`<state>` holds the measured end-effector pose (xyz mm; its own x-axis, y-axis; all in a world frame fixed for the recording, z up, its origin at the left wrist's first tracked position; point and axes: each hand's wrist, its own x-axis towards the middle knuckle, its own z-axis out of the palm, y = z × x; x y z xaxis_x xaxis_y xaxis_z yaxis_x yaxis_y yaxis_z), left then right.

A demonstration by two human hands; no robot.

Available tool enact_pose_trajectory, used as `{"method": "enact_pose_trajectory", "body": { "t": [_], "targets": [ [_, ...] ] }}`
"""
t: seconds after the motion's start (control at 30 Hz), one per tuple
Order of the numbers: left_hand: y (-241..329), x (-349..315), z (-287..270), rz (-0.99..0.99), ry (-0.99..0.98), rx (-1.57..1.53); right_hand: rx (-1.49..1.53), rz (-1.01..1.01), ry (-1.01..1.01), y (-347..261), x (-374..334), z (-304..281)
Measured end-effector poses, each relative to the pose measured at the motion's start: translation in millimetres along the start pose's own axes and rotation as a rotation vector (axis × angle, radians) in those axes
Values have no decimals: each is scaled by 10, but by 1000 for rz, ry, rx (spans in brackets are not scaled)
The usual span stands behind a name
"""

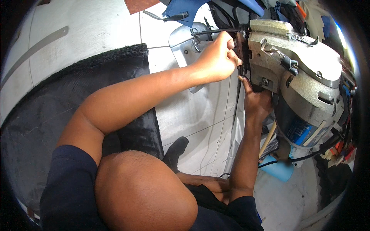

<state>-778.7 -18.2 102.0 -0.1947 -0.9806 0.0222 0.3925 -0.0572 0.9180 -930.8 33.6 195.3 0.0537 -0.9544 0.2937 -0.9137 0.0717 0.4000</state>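
Note:
A grey metal machine [308,57] with a rounded motor housing lies on its side at the right; it looks like a cloth cutting machine. Along its left face runs a narrow dark metal bar [242,46]. My left hand [217,59] is closed at this bar, fingers curled in; what they pinch is hidden. Below it, my right hand [259,102] grips the machine's lower edge, the thumb stretched up toward the bar and the other fingers mostly out of sight underneath. Left of my left hand is a shiny metal plate [178,41], with a thin dark rod [216,30] reaching toward the machine.
Blue cloth [189,9] and other fabric pieces lie at the top. A black padded mat [73,84] covers the tiled floor [208,111] on the left. A light blue cylinder [278,170], a wooden stick [268,140] and a black cable [308,157] sit below the machine.

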Motion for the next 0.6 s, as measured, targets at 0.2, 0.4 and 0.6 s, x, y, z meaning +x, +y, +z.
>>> {"method": "enact_pose_trajectory", "body": {
  "t": [0.2, 0.4, 0.6],
  "targets": [
    [-21, -115, 61, 82, 69, -70, 31, 5, -16, 5, -1, -8],
    [-1, -157, 141, -1, 127, -163, 11, -48, 31, 18, 0, 15],
    [18, -188, 171, -92, 123, -267, 54, 100, -128, -19, 9, -31]
  ]
}}
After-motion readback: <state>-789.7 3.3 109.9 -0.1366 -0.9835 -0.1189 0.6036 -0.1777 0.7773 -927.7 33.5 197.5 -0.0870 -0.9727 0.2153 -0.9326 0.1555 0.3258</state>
